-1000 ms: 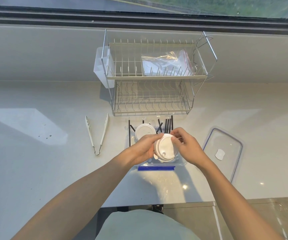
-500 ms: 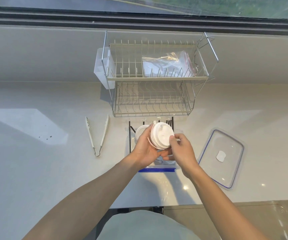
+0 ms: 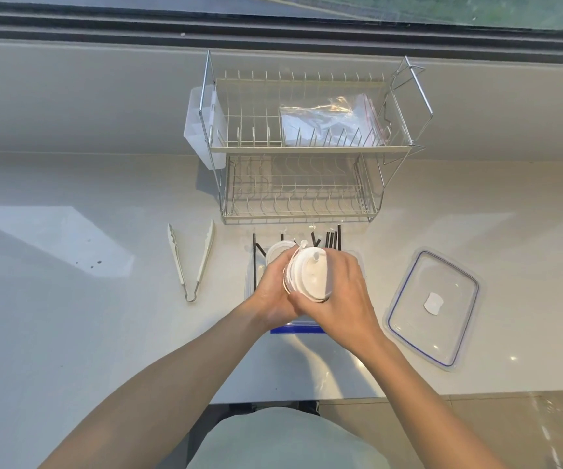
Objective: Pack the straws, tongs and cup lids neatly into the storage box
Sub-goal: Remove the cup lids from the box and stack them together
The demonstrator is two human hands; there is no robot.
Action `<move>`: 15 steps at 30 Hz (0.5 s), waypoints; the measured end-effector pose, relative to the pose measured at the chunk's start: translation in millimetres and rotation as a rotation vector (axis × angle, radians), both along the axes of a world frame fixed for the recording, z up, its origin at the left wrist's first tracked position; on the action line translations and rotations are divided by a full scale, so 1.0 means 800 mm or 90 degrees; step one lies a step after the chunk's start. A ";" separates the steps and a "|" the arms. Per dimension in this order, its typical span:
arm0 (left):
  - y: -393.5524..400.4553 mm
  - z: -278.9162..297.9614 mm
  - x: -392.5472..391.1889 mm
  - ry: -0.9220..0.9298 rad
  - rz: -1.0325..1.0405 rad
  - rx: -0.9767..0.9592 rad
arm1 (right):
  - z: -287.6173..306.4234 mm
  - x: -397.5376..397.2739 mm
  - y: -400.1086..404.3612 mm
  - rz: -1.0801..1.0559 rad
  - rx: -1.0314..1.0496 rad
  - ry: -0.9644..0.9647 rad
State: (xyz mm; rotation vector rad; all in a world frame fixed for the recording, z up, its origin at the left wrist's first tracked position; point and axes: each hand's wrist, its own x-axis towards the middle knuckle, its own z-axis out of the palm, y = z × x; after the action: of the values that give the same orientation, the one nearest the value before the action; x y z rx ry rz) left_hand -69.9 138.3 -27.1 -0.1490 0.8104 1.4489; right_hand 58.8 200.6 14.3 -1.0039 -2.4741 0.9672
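Worktop [image 3: 70, 333]: pale; carries everything.
Rack [image 3: 300, 147]: one, two-tier, at the back; a bag on its upper tier.
Box lid [image 3: 434, 308]: one, off to the right, leaving the box open.
Box [image 3: 251, 282]: clear, under the hands, mostly hidden.
Tongs [image 3: 192, 262]: one pair, left, unpacked.
Hands: left [image 3: 273, 292] and right [image 3: 344, 292] both grip the lid stack [image 3: 309, 275] edge-on above the box, probably aligning it.
Loose lid [image 3: 278, 252]: one, in the box.
Straws [image 3: 332, 239]: black, about eight; ends overhang the far rim.

Both hands [image 3: 310, 292] clasp stacked cup lids [image 3: 309, 277], seemingly over the box.
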 end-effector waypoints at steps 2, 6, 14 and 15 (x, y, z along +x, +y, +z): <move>0.000 0.000 -0.001 0.001 -0.010 0.000 | -0.002 0.003 0.001 0.019 0.048 -0.002; -0.001 -0.003 0.001 -0.020 -0.014 -0.028 | -0.008 0.003 0.002 0.072 0.121 -0.098; -0.006 0.004 -0.010 -0.005 -0.078 -0.001 | -0.020 0.007 0.008 0.085 0.074 -0.121; -0.007 0.006 -0.010 0.010 -0.089 0.002 | -0.021 0.007 0.009 0.083 0.056 -0.120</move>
State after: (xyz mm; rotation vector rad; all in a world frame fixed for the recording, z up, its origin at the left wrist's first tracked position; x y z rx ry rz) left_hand -78.1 132.8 -22.3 -0.0776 0.8154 1.3209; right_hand 64.3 207.7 -2.3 -0.9557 -2.7405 0.8270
